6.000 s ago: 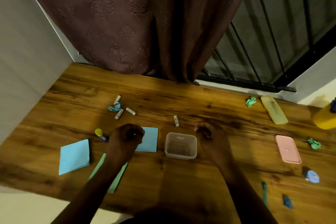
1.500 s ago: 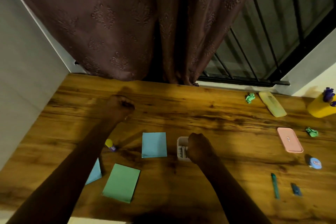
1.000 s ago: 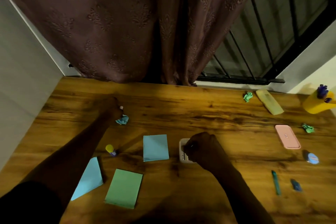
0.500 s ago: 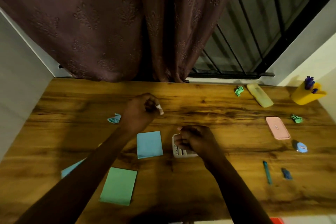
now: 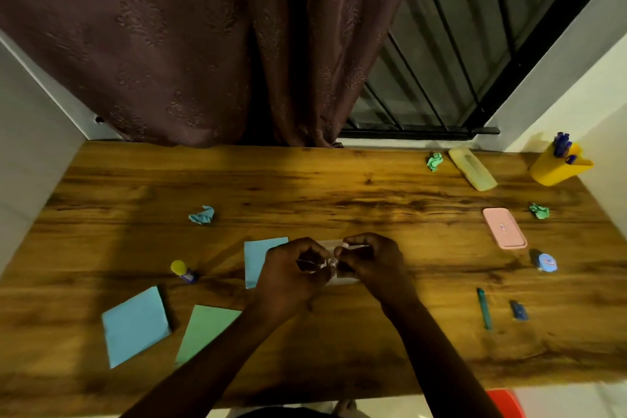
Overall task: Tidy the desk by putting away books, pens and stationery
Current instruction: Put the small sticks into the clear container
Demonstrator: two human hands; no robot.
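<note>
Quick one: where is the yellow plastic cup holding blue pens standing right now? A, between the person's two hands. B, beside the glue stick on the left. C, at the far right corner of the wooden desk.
C: the yellow plastic cup stands at the far right corner of the wooden desk.

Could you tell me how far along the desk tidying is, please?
Early on. Done: pens stand in the yellow cup. In hand: left hand and right hand pinch a small white piece over the clear box. Left: glue stick, teal pen, crumpled blue paper, green pad.
</note>
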